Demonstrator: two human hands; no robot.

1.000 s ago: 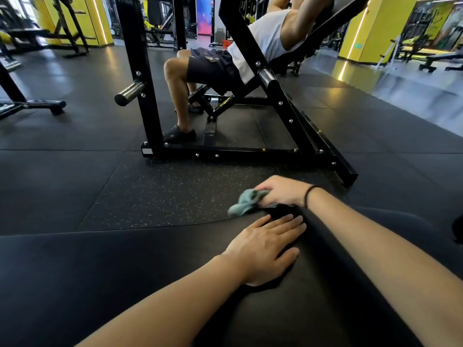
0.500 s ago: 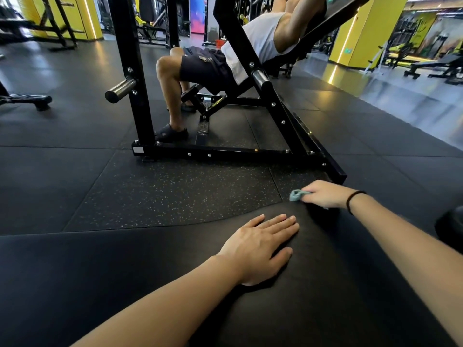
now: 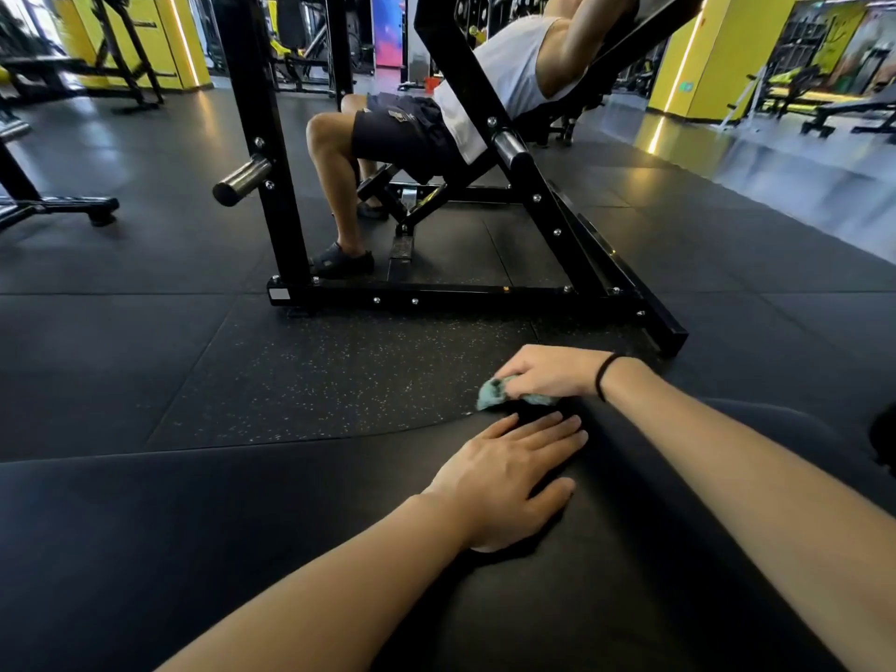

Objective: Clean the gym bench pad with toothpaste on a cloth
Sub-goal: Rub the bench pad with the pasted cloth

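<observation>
Right now, two bare hands are in view, both over the black bench pad (image 3: 232, 550).

Right hand (image 3: 550, 373): fingers curled round one bunched teal cloth (image 3: 492, 396), gripping it. The cloth sits on the far edge of the pad, its loose end poking out to the left of the knuckles. I cannot tell whether any paste is on it. One thin black band (image 3: 602, 376) circles that wrist.

Left hand (image 3: 509, 477): flat, palm down, fingers straight and close together, resting on the pad and holding nothing. Its fingertips lie just beside the cloth, not touching it as far as I can see.

The pad fills the lower half of the view, with both forearms crossing it toward the far edge.

Beyond the edge: dark rubber floor (image 3: 121, 361), one speckled tile directly past the pad.

Further out: one black machine frame (image 3: 436, 298) standing on the floor, with one steel peg (image 3: 241, 179) jutting from its left upright. One person (image 3: 504, 75) in a white top and dark shorts reclines on its seat, one dark shoe (image 3: 342, 259) planted by the base rail.

Background: two yellow pillars, one upper left (image 3: 145, 41), one upper right (image 3: 717, 55); more black equipment around them, blurred.
</observation>
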